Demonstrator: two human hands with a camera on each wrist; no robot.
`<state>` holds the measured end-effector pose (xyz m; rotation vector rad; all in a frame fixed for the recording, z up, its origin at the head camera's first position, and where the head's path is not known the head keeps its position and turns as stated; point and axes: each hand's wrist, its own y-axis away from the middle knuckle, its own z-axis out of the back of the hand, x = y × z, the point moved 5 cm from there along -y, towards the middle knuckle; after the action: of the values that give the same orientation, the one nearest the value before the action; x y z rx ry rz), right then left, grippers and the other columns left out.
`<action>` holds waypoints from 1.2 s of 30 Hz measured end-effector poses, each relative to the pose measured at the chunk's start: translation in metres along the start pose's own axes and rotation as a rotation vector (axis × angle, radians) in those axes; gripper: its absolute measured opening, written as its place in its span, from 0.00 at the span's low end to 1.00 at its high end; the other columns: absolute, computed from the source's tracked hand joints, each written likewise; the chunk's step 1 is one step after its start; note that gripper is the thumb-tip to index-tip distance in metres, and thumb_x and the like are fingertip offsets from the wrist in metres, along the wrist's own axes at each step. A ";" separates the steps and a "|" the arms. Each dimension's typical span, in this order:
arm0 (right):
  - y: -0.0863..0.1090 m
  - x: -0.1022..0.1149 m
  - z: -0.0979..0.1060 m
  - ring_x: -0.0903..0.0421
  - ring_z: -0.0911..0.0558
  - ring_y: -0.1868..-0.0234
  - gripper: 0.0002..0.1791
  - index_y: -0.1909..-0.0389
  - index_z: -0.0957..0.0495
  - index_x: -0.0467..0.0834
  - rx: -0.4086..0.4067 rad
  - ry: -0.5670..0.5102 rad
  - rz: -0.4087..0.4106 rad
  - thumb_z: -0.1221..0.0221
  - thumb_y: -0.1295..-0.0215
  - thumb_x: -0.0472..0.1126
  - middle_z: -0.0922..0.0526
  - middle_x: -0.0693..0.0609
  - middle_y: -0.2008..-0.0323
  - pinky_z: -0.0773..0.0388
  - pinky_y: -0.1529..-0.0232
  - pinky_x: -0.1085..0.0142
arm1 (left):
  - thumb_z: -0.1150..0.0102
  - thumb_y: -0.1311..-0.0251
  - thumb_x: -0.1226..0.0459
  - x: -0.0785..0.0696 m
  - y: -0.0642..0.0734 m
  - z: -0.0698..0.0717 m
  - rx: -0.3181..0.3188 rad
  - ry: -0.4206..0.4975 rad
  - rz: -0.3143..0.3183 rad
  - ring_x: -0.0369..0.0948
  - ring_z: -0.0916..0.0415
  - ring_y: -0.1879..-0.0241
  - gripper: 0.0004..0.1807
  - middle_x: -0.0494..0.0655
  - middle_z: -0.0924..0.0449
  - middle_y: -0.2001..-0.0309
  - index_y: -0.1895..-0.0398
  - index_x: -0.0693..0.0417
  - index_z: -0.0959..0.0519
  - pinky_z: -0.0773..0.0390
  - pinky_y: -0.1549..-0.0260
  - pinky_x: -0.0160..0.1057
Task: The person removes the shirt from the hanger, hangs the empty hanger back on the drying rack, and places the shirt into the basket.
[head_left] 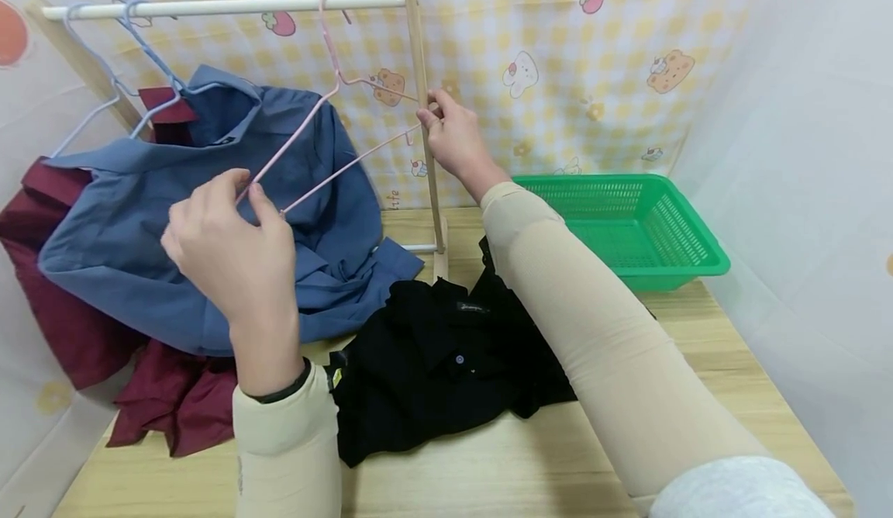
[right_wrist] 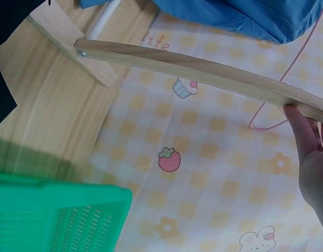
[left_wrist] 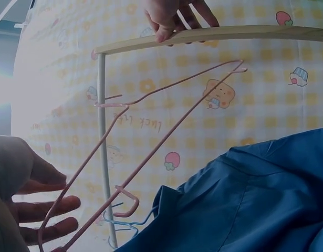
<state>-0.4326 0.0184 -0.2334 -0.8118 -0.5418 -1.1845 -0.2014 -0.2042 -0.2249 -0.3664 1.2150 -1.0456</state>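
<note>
A pink wire hanger (head_left: 296, 134) hangs by its hook near the right end of the white rail (head_left: 230, 6). My left hand (head_left: 233, 246) pinches the hanger's left end between thumb and fingers; the left wrist view shows its fingers (left_wrist: 51, 210) at the wire. My right hand (head_left: 456, 134) grips the rack's wooden right post (head_left: 429, 169), beside the hanger's right end. On blue hangers (head_left: 156, 68) at the left hang a blue shirt (head_left: 139, 215) and a maroon shirt (head_left: 167, 394), the maroon one partly hidden behind the blue.
A black shirt (head_left: 432, 378) lies crumpled on the wooden table (head_left: 502, 471), below and between my forearms. Behind my right forearm, a green plastic basket (head_left: 698, 239) stands at the back right. A yellow checked cloth (head_left: 593, 53) covers the back wall.
</note>
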 end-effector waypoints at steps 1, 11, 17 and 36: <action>0.000 0.000 0.000 0.54 0.18 0.37 0.27 0.22 0.34 0.51 0.002 -0.002 -0.001 0.50 0.17 0.52 0.17 0.49 0.37 0.20 0.35 0.64 | 0.45 0.22 0.57 -0.002 0.002 0.002 -0.027 0.018 -0.027 0.58 0.22 0.41 0.17 0.56 0.11 0.44 0.44 0.56 0.12 0.39 0.23 0.56; 0.005 0.001 0.005 0.54 0.18 0.35 0.28 0.20 0.35 0.51 0.036 0.017 -0.018 0.51 0.16 0.53 0.18 0.49 0.33 0.19 0.35 0.64 | 0.42 0.26 0.67 -0.027 0.038 0.001 -0.003 0.357 -0.345 0.59 0.18 0.56 0.12 0.62 0.10 0.59 0.57 0.65 0.11 0.22 0.42 0.51; 0.028 0.005 0.014 0.50 0.31 0.19 0.38 0.13 0.50 0.48 0.219 0.204 -0.108 0.55 0.15 0.59 0.34 0.47 0.18 0.33 0.20 0.58 | 0.40 0.25 0.64 -0.003 0.062 -0.030 0.503 0.252 -0.202 0.54 0.18 0.55 0.10 0.57 0.11 0.56 0.52 0.58 0.12 0.23 0.53 0.53; 0.264 -0.131 0.047 0.28 0.35 0.22 0.40 0.21 0.34 0.39 0.432 0.474 -0.349 0.48 0.19 0.64 0.33 0.30 0.23 0.31 0.29 0.32 | 0.56 0.25 0.31 0.070 0.130 -0.073 1.410 -0.298 0.092 0.77 0.42 0.25 0.54 0.81 0.46 0.22 0.16 0.67 0.49 0.35 0.30 0.74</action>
<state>-0.2194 0.1740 -0.3724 -0.0552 -0.5274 -1.4538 -0.2085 -0.1737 -0.3869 0.6127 0.0432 -1.4382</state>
